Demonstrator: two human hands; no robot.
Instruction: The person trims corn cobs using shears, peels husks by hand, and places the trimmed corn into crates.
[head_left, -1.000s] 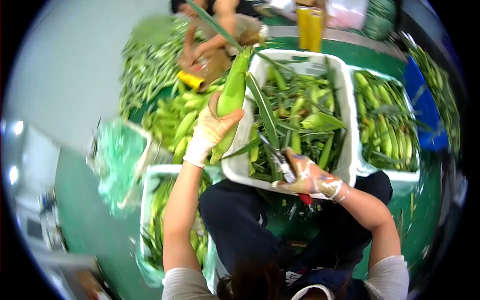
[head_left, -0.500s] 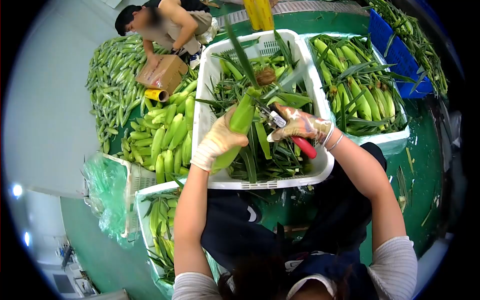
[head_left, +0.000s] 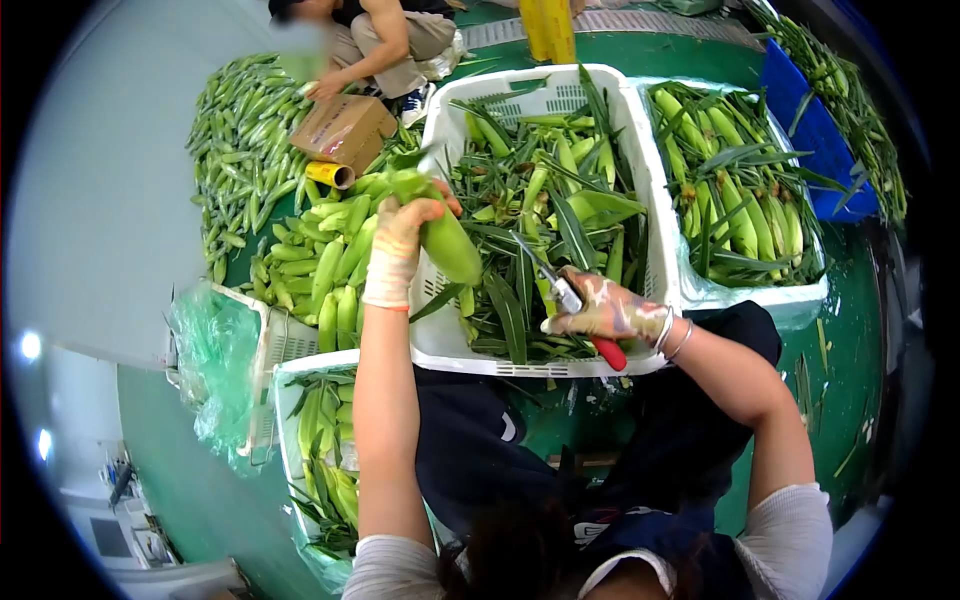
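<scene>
My gloved left hand (head_left: 408, 232) is wrapped round an ear of corn (head_left: 449, 245) in green husk, held over the left rim of the white crate (head_left: 655, 200). The ear's thick end points down to the right. My right hand (head_left: 605, 308), in a stained glove, grips red-handled shears (head_left: 566, 293) above the crate's front part. Their blades point up and left, apart from the ear. Cut leaves and husk pieces (head_left: 520, 300) fill the crate.
Husked-green ears (head_left: 340, 265) lie piled left of the crate. Lined boxes of corn stand at right (head_left: 740, 210) and lower left (head_left: 320, 450). A person (head_left: 375, 45) crouches behind a cardboard box (head_left: 345, 130). A blue crate (head_left: 815, 130) stands far right.
The ear has turned over in my left hand and moved left, away from the shears. Its long top leaves and brown silk no longer show on it. The shears moved slightly down.
</scene>
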